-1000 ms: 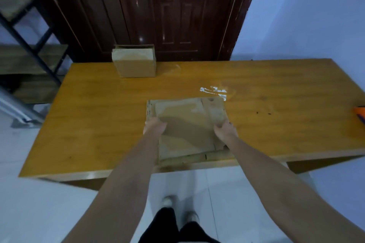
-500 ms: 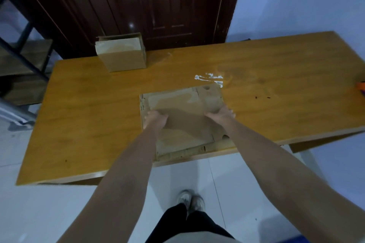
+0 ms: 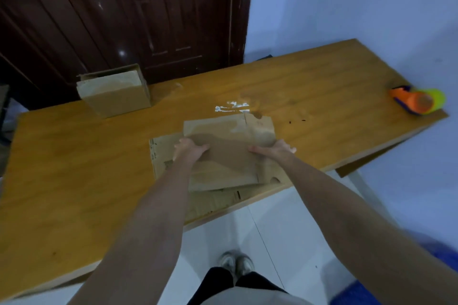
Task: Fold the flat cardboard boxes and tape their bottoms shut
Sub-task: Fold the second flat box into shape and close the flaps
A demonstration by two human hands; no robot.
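Flat cardboard box [image 3: 230, 153], creased and matte brown: held by its side edges in the grip of the left hand [image 3: 188, 151] and right hand [image 3: 273, 149], raised over further flat sheets [image 3: 163, 153] overhanging the tabletop [image 3: 74, 156] near edge. Bare wood lay open on both sides. Folded box [image 3: 115, 93] stood far left; tape dispenser [image 3: 416, 103], blurred, sat at the right edge.

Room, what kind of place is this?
Probably a plain room in a home or small workshop, used for packing boxes. A wooden table stands by a dark door and a bare wall, with a folded box, flat cardboard and a tape dispenser.
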